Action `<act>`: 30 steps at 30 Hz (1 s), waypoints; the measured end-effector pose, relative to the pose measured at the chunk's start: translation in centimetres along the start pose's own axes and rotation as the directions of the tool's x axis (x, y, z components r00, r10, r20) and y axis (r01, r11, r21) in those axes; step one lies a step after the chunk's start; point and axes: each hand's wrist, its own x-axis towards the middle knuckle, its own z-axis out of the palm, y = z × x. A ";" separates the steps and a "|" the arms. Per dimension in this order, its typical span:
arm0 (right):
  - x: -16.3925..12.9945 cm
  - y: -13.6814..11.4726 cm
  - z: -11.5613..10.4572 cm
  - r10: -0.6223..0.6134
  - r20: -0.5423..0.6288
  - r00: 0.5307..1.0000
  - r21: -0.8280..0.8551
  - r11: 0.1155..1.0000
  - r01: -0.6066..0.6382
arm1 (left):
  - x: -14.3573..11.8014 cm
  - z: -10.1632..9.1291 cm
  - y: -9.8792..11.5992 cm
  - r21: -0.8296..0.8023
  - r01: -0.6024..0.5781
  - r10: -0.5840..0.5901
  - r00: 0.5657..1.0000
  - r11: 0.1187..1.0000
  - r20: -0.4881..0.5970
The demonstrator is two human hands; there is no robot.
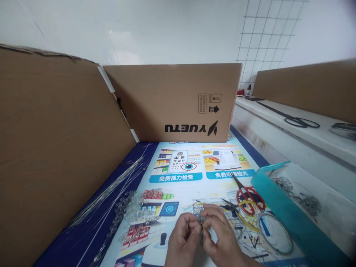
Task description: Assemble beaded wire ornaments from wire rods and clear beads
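Observation:
My left hand [184, 239] and my right hand [221, 231] meet low in the middle of the view, fingertips nearly touching. Both are closed in a pinch around a small dark piece [201, 225], too small and covered to make out fully. Just beyond the fingertips lie thin wires. To the left is a spread of clear beads [139, 211]. Close to my right hand are pliers with yellow handles [247, 220], red-handled scissors [249, 198] and a coil of wire [289, 241], among loose wire bits on the printed sheet.
Long thin wires [111, 189] lie at the left. A teal-edged bin [294, 215] with tangled wire stands at the right. Cardboard panels [167, 96] wall off the back and left. On a white ledge [278, 111] at right rest large black scissors [289, 116].

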 end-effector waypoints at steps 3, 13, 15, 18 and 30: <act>0.0 0.0 0.0 0.008 -0.008 1.000 0.017 1.000 -0.007 | 0.1 -0.1 0.0 0.005 -0.008 0.008 1.000 1.000 0.001; 0.3 0.3 -0.3 -0.069 0.105 0.992 -0.017 0.997 0.071 | 0.4 -0.7 -0.3 0.031 -0.002 0.002 1.000 1.000 0.011; 0.3 0.3 -0.4 -0.098 0.124 0.987 -0.030 0.994 0.103 | 0.4 -0.7 -0.3 0.030 -0.002 0.002 1.000 1.000 0.006; 0.1 0.4 -0.4 -0.146 0.150 0.978 -0.049 0.987 0.154 | 0.4 -0.6 -0.4 0.033 -0.009 0.010 1.000 0.999 -0.009; 0.2 0.2 -0.4 -0.132 0.120 0.984 -0.021 0.991 0.136 | 0.2 -0.3 -0.1 0.053 -0.036 0.036 0.999 0.998 0.004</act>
